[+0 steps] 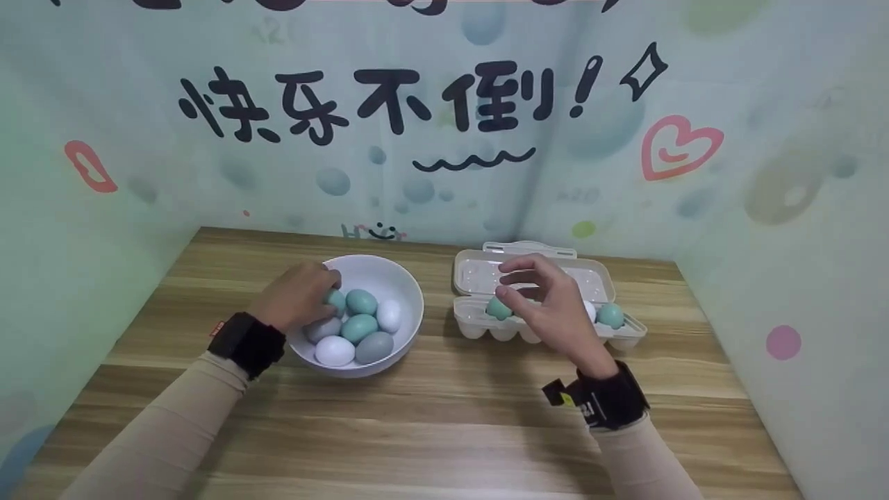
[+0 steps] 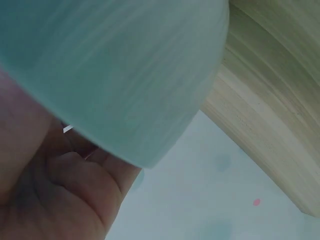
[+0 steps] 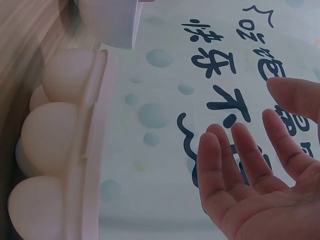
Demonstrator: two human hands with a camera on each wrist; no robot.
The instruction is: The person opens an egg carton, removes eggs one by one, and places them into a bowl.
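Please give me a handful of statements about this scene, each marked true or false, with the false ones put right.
1. The left hand is at the white bowl. True.
2. In the head view, the right hand hides part of the egg carton. True.
3. The right hand grips an egg. False: it is empty.
4. From the head camera, the white bowl stands to the right of the egg carton. False: it stands to the left.
5. The lid of the egg carton is open. True.
6. All the eggs in the white bowl are white. False: green and grey ones lie there too.
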